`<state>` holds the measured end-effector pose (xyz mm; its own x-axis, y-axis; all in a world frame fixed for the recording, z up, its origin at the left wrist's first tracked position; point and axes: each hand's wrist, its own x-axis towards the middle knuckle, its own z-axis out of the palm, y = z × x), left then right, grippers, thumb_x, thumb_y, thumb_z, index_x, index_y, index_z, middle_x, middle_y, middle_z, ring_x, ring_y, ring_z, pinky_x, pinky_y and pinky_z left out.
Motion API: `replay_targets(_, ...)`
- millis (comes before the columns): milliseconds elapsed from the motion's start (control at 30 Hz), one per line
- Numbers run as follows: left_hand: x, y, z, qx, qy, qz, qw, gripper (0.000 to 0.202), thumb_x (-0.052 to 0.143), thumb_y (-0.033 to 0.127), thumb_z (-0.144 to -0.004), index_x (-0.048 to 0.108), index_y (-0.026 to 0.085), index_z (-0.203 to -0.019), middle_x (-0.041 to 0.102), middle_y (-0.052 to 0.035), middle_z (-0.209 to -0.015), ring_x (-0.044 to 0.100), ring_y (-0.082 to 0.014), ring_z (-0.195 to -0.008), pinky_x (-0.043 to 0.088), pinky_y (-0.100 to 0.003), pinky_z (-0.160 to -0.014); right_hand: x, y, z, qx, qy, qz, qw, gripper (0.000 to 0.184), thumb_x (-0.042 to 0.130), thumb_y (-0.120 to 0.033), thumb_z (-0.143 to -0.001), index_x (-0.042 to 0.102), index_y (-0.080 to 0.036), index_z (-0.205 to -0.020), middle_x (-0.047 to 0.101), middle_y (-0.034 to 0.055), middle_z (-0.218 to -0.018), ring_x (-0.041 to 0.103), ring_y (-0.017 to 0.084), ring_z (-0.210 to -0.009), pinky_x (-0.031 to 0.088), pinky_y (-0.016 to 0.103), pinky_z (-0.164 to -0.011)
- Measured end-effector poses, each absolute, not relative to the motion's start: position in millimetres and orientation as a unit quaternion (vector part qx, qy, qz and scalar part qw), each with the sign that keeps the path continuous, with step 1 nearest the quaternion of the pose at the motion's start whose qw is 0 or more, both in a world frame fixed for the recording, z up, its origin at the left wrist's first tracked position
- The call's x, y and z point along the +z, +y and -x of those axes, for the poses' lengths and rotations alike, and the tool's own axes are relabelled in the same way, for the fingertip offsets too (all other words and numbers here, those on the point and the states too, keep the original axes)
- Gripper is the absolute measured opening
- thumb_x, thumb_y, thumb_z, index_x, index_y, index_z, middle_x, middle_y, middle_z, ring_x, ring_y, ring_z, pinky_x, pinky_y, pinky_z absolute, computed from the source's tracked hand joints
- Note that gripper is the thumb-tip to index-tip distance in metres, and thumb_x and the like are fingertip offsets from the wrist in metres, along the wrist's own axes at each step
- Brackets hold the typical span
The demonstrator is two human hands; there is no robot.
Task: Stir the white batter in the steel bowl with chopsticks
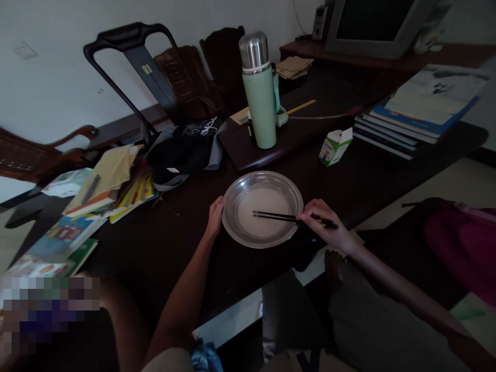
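A shallow round metal bowl [232, 232] rests on the dark table, with a whitish, milky liquid [258, 201] in it. At its left side, my left hand [215, 216] grips the rim; some of its fingers are hidden. My right hand [321, 221] is closed around a pair of dark chopsticks [275, 216]. They reach over the right rim, pointing left, and their tips are near the middle of the liquid. Whether the tips dip into it I cannot tell.
Behind the bowl stands a green thermos [260, 103]; a small opened carton [336, 147] is right of it. Books [418, 121] are stacked at the right. A black bag [182, 155], papers and books [104, 175] lie at the left, where another person's arm [124, 315] shows.
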<state>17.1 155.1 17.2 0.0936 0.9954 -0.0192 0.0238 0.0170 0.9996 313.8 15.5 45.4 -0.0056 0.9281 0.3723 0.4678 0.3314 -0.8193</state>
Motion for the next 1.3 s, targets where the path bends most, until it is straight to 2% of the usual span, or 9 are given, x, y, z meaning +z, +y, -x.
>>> replay_targets(100,16,155,-17,0.467,0.486,-0.530,0.514,0.045,0.068,0.055,-0.069,0.043,0.020,-0.057,0.035,0.0039,-0.058,0.032,-0.0101,-0.053,0.028,-0.024,-0.049,39,21,-312,0.200,-0.678,0.532,0.466,0.011,0.061,-0.033,-0.091,0.069,-0.026,-0.089,0.062,0.0037,-0.084,0.057,0.020,-0.084,0.045,0.037,-0.077)
replay_targets(233,14,156,-17,0.468,0.483,-0.525,0.521,0.045,0.069,0.054,-0.069,0.042,0.020,-0.058,0.036,0.0043,-0.058,0.032,-0.0096,-0.053,0.028,-0.023,-0.049,50,17,-330,0.137,-0.645,0.561,0.501,0.016,0.063,-0.033,-0.089,0.067,-0.025,-0.076,0.060,0.0036,-0.076,0.054,0.021,-0.079,0.041,0.038,-0.073)
replay_targets(367,13,156,-18,0.468,0.483,-0.519,0.526,0.043,0.069,0.051,-0.070,0.041,0.020,-0.058,0.036,0.0046,-0.058,0.033,-0.0096,-0.053,0.028,-0.023,-0.049,66,6,-347,0.194,-0.626,0.569,0.497,0.028,0.055,-0.034,-0.094,0.070,-0.026,-0.073,0.058,0.0027,-0.069,0.054,0.019,-0.073,0.041,0.037,-0.069)
replay_targets(500,13,155,-18,0.471,0.477,-0.522,0.527,0.042,0.068,0.050,-0.072,0.042,0.020,-0.058,0.036,0.0044,-0.057,0.033,-0.0097,-0.052,0.029,-0.023,-0.049,64,6,-337,0.261,-0.643,0.546,0.469,0.027,0.057,-0.040,-0.092,0.071,-0.026,-0.074,0.063,0.0026,-0.071,0.056,0.019,-0.072,0.043,0.036,-0.068)
replay_targets(733,18,154,-20,0.472,0.477,-0.523,0.525,0.043,0.069,0.052,-0.069,0.042,0.019,-0.058,0.036,0.0049,-0.057,0.032,-0.0090,-0.053,0.029,-0.023,-0.050,53,23,-321,0.202,-0.680,0.530,0.465,0.021,0.059,-0.035,-0.091,0.063,-0.024,-0.074,0.065,0.0011,-0.072,0.056,0.018,-0.071,0.040,0.038,-0.076)
replay_targets(833,19,154,-21,0.471,0.481,-0.519,0.527,0.043,0.070,0.051,-0.068,0.042,0.019,-0.058,0.037,0.0051,-0.057,0.032,-0.0087,-0.053,0.029,-0.022,-0.050,61,17,-337,0.180,-0.649,0.564,0.477,0.022,0.058,-0.036,-0.092,0.064,-0.024,-0.074,0.062,0.0015,-0.072,0.055,0.019,-0.072,0.040,0.037,-0.072)
replay_targets(967,18,154,-20,0.471,0.483,-0.517,0.528,0.046,0.070,0.054,-0.067,0.041,0.020,-0.058,0.036,0.0049,-0.057,0.032,-0.0089,-0.053,0.027,-0.022,-0.049,73,4,-351,0.222,-0.618,0.587,0.473,0.029,0.055,-0.041,-0.093,0.070,-0.026,-0.073,0.059,0.0022,-0.070,0.056,0.019,-0.071,0.040,0.036,-0.068)
replay_targets(1100,16,154,-19,0.466,0.483,-0.520,0.529,0.045,0.069,0.054,-0.068,0.042,0.020,-0.058,0.036,0.0050,-0.057,0.032,-0.0089,-0.052,0.027,-0.023,-0.049,69,4,-338,0.274,-0.642,0.551,0.457,0.028,0.056,-0.042,-0.092,0.068,-0.025,-0.072,0.061,0.0014,-0.070,0.056,0.018,-0.070,0.041,0.036,-0.068)
replay_targets(1300,16,155,-18,0.468,0.478,-0.525,0.526,0.044,0.068,0.053,-0.071,0.043,0.019,-0.058,0.037,0.0053,-0.057,0.033,-0.0084,-0.052,0.028,-0.022,-0.049,55,18,-316,0.218,-0.693,0.530,0.439,0.021,0.058,-0.035,-0.092,0.061,-0.023,-0.076,0.065,0.0010,-0.073,0.056,0.018,-0.074,0.040,0.036,-0.074)
